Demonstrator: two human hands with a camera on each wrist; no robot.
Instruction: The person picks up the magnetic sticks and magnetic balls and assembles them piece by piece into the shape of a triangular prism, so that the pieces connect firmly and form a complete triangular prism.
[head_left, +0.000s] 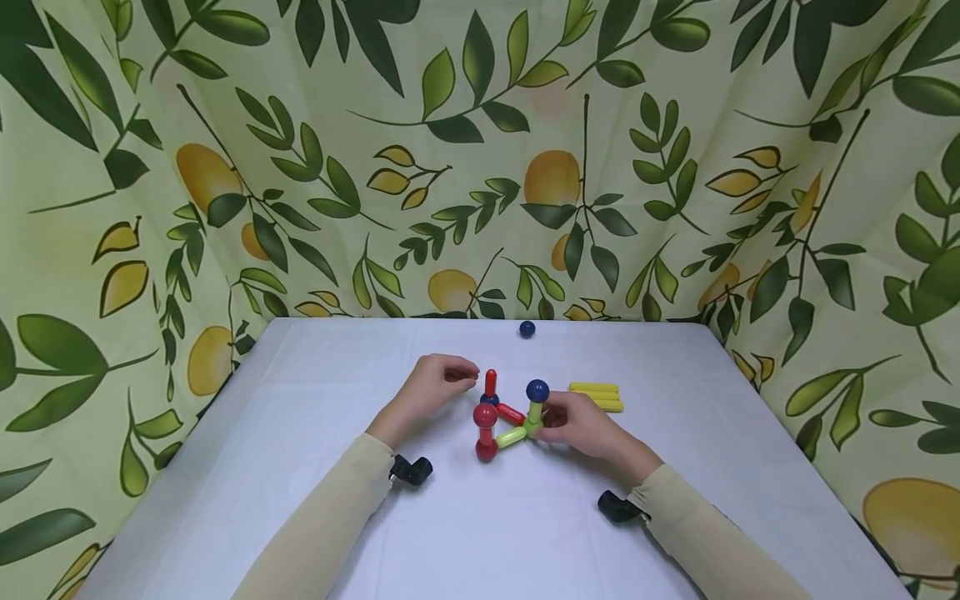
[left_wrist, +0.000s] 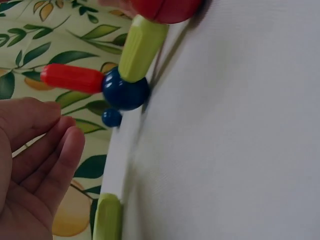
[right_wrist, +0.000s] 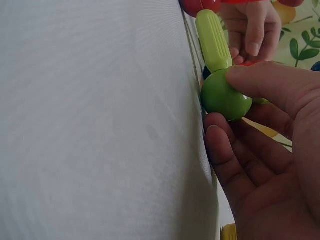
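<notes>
A toy build of balls and rods stands on the white table. My right hand pinches its green ball between thumb and fingers, low at the table surface. From that ball a yellow-green rod runs to a red ball; another stands up with a blue ball on top. A short red rod with a second red ball rises at the near corner. My left hand hovers left of the upright red rod on the far blue ball, fingers loosely bent, holding nothing.
Several yellow rods lie side by side beyond my right hand. A loose blue ball sits by the far table edge. Behind the table hangs a leaf-and-fruit patterned curtain.
</notes>
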